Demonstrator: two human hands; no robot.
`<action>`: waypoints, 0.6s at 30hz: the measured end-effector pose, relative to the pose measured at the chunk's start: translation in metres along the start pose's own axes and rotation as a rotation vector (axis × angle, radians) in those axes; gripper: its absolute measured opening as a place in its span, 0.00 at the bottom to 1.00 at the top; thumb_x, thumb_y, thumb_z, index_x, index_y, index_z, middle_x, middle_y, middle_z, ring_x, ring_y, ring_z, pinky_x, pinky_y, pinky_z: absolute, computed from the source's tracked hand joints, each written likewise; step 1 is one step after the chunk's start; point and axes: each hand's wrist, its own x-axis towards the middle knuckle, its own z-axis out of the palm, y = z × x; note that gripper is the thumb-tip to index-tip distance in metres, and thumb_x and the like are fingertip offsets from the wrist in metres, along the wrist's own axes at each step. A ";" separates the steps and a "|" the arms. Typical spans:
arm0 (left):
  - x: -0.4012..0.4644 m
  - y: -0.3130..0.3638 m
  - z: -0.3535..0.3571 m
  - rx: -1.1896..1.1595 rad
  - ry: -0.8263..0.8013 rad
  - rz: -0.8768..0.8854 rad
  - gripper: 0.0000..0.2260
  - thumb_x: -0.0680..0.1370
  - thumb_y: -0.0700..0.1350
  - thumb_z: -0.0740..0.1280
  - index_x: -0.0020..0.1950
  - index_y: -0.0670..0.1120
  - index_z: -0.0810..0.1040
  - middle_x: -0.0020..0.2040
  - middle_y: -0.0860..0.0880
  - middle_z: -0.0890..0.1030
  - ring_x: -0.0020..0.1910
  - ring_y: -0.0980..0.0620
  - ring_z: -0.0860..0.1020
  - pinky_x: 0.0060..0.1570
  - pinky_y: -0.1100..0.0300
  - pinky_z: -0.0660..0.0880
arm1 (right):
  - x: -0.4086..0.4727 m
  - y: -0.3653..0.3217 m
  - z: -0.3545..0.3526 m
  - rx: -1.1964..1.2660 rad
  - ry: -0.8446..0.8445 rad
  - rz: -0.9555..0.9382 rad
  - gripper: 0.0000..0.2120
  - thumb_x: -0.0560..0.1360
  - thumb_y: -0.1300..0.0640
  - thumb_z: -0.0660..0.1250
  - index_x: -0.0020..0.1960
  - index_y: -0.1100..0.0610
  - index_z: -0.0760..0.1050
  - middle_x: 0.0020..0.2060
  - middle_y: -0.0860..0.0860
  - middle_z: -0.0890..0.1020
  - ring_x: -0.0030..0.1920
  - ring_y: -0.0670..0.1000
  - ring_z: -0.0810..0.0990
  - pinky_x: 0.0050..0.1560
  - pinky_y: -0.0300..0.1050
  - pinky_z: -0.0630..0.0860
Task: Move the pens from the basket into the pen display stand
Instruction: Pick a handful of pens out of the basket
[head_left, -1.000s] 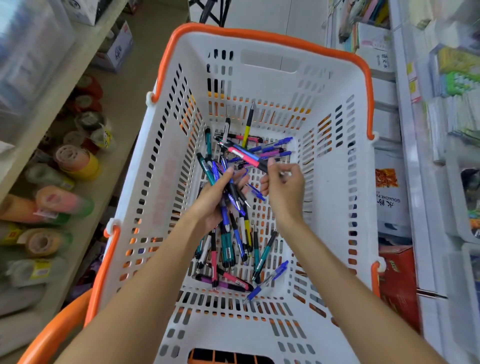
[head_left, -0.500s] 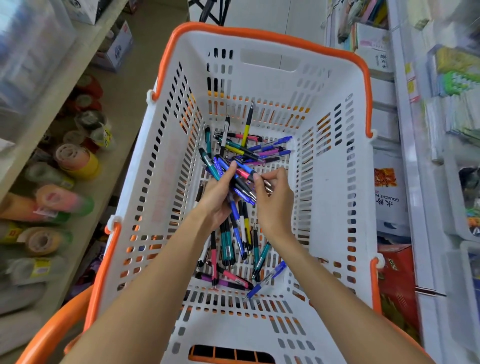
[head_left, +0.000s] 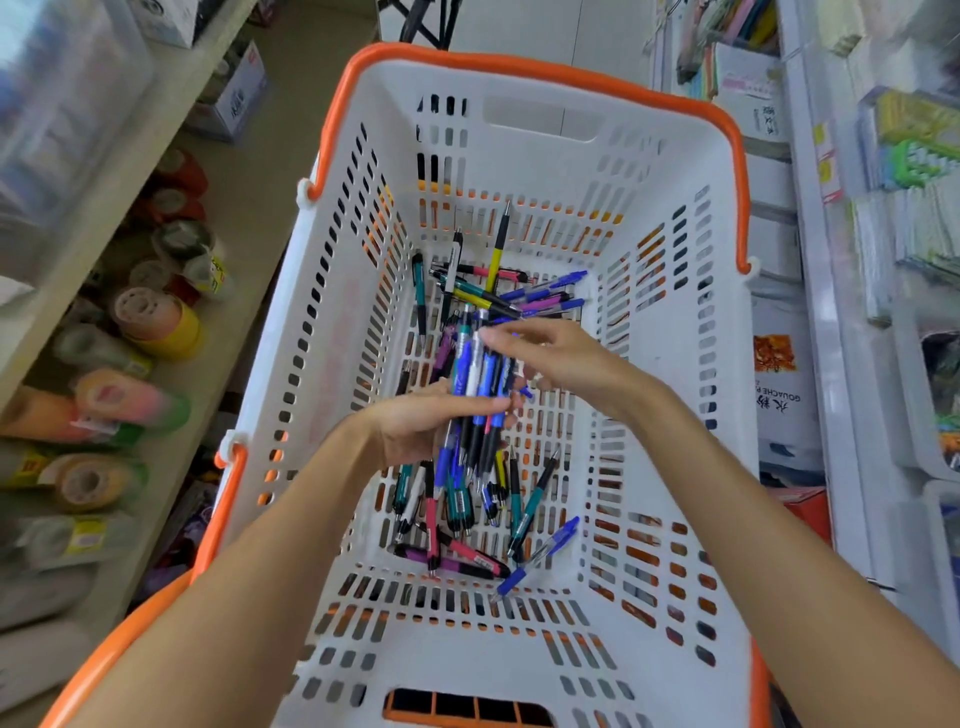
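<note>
The left hand (head_left: 415, 426) is gripping a bundle of pens (head_left: 475, 395), fingers curled round it. The right hand (head_left: 550, 358) is touching the bundle's top, fingers loosely bent. More loose pens (head_left: 467, 525) are lying below in the white basket (head_left: 670, 364).

I see a white basket (head_left: 670, 364) with an orange rim; lots of pens (head_left: 467, 525) lie on its bottom.

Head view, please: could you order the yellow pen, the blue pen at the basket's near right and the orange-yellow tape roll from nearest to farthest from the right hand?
From the right hand:
1. Yellow pen, leaning on the far wall, just beyond.
2. Blue pen, near-right basket floor.
3. Orange-yellow tape roll, left shelf, outside the basket.
</note>
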 end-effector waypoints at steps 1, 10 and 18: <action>-0.001 0.000 0.001 0.018 -0.017 -0.005 0.08 0.74 0.43 0.67 0.53 0.47 0.80 0.46 0.52 0.84 0.46 0.55 0.82 0.54 0.56 0.78 | 0.003 -0.002 -0.003 -0.030 -0.088 0.040 0.23 0.71 0.40 0.68 0.61 0.50 0.76 0.56 0.46 0.77 0.49 0.42 0.75 0.44 0.38 0.73; -0.007 -0.005 0.001 -0.045 -0.065 -0.085 0.12 0.74 0.47 0.67 0.53 0.42 0.80 0.47 0.49 0.84 0.41 0.57 0.82 0.51 0.59 0.80 | 0.001 0.004 -0.022 0.071 -0.355 0.098 0.08 0.77 0.61 0.66 0.55 0.59 0.80 0.47 0.55 0.82 0.41 0.46 0.74 0.36 0.33 0.72; -0.009 -0.008 0.001 0.099 -0.034 -0.151 0.10 0.72 0.47 0.69 0.52 0.49 0.83 0.44 0.50 0.84 0.42 0.54 0.82 0.51 0.56 0.78 | -0.004 0.004 -0.015 0.118 -0.410 0.143 0.17 0.77 0.66 0.64 0.66 0.63 0.73 0.60 0.56 0.79 0.60 0.53 0.76 0.64 0.51 0.71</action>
